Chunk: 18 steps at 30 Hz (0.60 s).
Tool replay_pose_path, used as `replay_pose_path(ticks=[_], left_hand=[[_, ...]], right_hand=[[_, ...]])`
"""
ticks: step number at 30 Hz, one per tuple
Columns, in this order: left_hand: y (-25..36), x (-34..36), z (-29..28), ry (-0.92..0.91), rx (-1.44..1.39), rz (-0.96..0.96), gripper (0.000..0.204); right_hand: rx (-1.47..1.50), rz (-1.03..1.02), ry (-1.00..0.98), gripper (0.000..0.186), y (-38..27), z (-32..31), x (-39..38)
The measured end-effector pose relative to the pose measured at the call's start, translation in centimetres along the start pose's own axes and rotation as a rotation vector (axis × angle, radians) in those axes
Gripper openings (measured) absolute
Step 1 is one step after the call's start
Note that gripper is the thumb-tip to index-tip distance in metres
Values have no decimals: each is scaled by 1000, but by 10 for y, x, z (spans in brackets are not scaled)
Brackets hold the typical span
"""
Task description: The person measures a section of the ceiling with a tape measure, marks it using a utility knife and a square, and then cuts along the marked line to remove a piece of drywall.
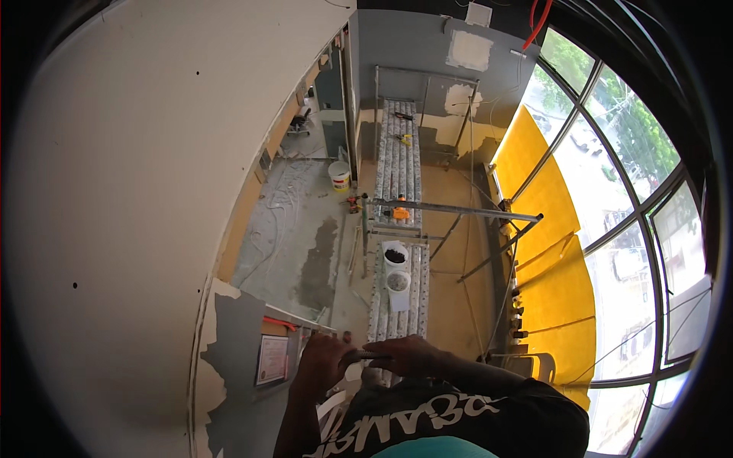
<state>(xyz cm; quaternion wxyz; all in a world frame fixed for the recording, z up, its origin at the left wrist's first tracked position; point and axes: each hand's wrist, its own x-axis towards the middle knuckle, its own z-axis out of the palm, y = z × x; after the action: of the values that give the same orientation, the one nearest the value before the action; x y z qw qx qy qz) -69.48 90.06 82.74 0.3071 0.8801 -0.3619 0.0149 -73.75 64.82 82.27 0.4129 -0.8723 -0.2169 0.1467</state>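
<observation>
My left hand and my right hand meet in front of my dark shirt at the lower middle. Both are closed on a narrow grey bar-like thing that spans the gap between them. Fingers cover most of it, so its kind does not show. Just ahead on the metal scaffold plank stand a white bucket with dark contents and, nearer me, a second pale container.
Scaffold rails cross ahead and to the right. An orange tool and a yellow-handled tool lie on the far plank. Below left are a white bucket and a drill. Yellow sheeting covers the lower windows.
</observation>
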Motion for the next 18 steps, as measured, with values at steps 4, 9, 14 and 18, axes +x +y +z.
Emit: replay_pose_path(ticks=[4, 9, 14, 18], left_hand=[[9, 9, -13, 38, -63, -20, 28], [11, 8, -47, 192, -5, -63, 28], [5, -3, -75, 399, 48, -74, 21], [-4, -8, -88, 457, 91, -100, 16]], right_hand=[[-19, -24, 75, 39, -1, -4, -5], [32, -37, 175, 34, -9, -11, -9], [130, -8, 232, 33, -23, -21, -21], [162, -25, 313, 31, -30, -29, -31]])
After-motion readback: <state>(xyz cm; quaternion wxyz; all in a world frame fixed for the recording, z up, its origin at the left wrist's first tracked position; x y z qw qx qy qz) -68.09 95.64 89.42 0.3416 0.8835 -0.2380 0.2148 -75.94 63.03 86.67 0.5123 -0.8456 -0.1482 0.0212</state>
